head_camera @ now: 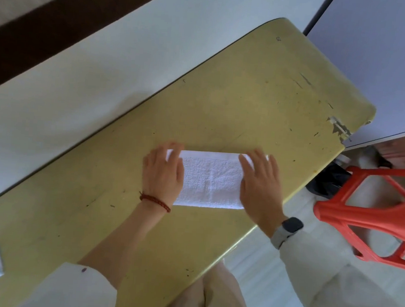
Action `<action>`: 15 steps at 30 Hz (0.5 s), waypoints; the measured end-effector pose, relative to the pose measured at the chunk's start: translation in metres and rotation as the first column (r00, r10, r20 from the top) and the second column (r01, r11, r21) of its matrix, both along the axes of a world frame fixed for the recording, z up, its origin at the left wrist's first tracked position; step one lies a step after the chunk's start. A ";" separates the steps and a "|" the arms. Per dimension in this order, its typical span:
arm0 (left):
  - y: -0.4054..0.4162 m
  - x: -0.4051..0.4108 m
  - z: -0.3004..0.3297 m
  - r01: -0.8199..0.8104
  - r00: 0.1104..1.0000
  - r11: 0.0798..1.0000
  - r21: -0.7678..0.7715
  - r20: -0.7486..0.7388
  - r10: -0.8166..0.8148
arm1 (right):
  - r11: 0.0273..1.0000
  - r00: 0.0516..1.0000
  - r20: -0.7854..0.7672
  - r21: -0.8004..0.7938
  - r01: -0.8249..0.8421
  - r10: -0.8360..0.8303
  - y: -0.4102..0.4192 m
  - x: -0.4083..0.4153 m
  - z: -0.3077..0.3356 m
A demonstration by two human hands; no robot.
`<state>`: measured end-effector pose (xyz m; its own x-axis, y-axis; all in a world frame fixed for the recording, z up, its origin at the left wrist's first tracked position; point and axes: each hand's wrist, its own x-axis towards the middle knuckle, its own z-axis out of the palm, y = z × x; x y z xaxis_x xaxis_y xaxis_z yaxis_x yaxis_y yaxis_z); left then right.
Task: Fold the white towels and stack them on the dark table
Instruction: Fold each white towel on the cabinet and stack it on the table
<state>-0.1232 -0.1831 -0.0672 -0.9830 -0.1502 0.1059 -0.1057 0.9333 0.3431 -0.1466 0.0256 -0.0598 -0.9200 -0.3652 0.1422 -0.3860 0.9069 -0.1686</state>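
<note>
Both hands flat, fingers straight, gripping nothing: left hand (162, 172) and right hand (259, 184) pressing opposite ends of the folded white towel (210, 178) on the table (249, 96). Smoothing step, apparently. Next, likely another fold between the palms, edges kept aligned.

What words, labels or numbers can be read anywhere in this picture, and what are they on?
None can be read.
The folded white towel shows only a plain woven band.
The smartwatch face is dark.
The small dark mark on the yellow-green table is too small to tell.
</note>
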 end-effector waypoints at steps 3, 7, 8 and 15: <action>0.022 0.016 -0.017 0.213 0.975 0.976 -0.055 0.083 -0.208 | 0.984 0.994 0.100 0.166 -0.060 0.044 -0.012 0.019 -0.023; 0.025 0.020 -0.037 0.212 0.942 0.968 -0.136 0.290 -0.166 | 0.973 0.975 0.206 0.230 0.028 -0.077 -0.004 0.020 -0.041; 0.023 0.020 -0.040 0.207 0.939 0.967 -0.147 0.308 -0.154 | 0.972 0.972 0.219 0.233 0.034 -0.086 0.002 0.021 -0.044; 0.020 0.017 -0.032 0.222 0.914 0.963 -0.150 0.376 -0.152 | 0.974 0.964 0.235 0.216 0.072 -0.124 0.013 0.022 -0.040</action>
<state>-0.1061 -0.1634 -0.0997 -0.9677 0.0283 -0.2504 -0.0057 0.9910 0.1341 -0.1243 0.0391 -0.0996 -0.9497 -0.2687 -0.1606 -0.2633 0.9632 -0.0544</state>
